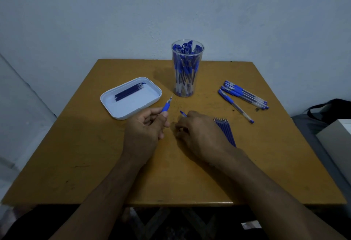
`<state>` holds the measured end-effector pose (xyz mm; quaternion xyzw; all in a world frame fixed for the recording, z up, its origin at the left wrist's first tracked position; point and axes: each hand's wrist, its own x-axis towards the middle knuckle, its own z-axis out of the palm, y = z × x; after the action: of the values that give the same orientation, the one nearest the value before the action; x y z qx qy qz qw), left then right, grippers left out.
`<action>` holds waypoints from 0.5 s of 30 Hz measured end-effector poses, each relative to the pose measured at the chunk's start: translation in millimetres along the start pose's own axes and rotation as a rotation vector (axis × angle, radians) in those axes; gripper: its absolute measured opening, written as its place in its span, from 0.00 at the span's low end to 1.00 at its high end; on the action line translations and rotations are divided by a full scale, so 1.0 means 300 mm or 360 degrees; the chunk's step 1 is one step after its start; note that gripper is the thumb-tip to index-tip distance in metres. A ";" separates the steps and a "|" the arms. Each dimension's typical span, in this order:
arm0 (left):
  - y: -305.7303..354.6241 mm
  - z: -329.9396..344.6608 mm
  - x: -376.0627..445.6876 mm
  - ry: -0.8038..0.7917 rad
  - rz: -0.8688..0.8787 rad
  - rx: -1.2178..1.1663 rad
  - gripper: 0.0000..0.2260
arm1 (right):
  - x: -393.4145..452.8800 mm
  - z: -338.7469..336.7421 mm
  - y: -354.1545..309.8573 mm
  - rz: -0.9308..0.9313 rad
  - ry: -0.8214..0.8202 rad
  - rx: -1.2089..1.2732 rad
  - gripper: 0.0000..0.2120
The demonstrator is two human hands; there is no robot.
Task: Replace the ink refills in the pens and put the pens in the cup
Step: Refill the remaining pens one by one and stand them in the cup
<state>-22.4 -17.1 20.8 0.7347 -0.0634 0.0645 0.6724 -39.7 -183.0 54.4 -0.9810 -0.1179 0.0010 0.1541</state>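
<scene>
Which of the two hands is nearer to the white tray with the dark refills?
The left. The left hand, holding a pen part, sits just beside the white tray at its near right corner. The right hand is farther right, next to the row of refills.

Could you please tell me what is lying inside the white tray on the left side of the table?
The white tray holds a few dark blue refills, lying side by side near its far edge. Nothing covers them; their exact number is hard to tell.

Worn orange-brown table (95, 163) against pale blue wall (95, 21). Far right: black bag (332, 106), with a white box (338, 133) nearer. Crossed table legs (152, 222) visible under near edge.
</scene>
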 end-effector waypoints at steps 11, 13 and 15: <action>-0.003 0.018 -0.018 -0.0317 0.0090 0.0094 0.09 | -0.011 -0.085 0.089 0.0327 0.0433 0.1382 0.05; 0.000 0.019 -0.021 -0.0332 0.0095 0.0086 0.10 | -0.018 -0.095 0.095 0.0272 0.0361 0.1470 0.06; 0.000 0.017 -0.022 -0.0342 0.0098 0.0089 0.10 | -0.018 -0.096 0.098 0.0256 0.0343 0.1476 0.06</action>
<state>-28.8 -22.2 19.2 0.7536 -0.1557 0.0075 0.6386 -37.0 -219.9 72.7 -0.8094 -0.0121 -0.0362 0.5860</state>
